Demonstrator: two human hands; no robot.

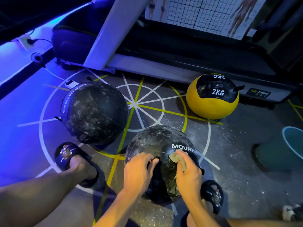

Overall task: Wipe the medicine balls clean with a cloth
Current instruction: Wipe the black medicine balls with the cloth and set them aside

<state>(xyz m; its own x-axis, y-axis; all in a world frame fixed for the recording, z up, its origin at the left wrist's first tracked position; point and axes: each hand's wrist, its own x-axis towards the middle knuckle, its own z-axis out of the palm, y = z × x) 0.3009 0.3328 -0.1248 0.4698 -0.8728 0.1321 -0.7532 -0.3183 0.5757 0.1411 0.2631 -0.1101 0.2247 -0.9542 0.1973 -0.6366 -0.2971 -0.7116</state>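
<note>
A black ball (161,161) with white lettering sits on the floor between the person's feet, near the bottom middle of the view, its top dusted with white specks. The right hand (188,174) grips a crumpled tan cloth (178,158) and presses it against the ball's upper right side, just below the lettering. The left hand (139,171) rests on the ball's near left side with its fingers curled, pinching a small black strap on the ball's surface.

A second black ball (94,112), also streaked with white dust, stands to the left and farther away, apart from the first. A yellow and black ball (213,97) marked 2KG lies far right, beside the base of a treadmill (180,51). The floor (229,153) carries white and yellow lines and scattered white dust. A teal basin (293,140) shows at the right edge. Each foot wears a dark slipper (77,161).
</note>
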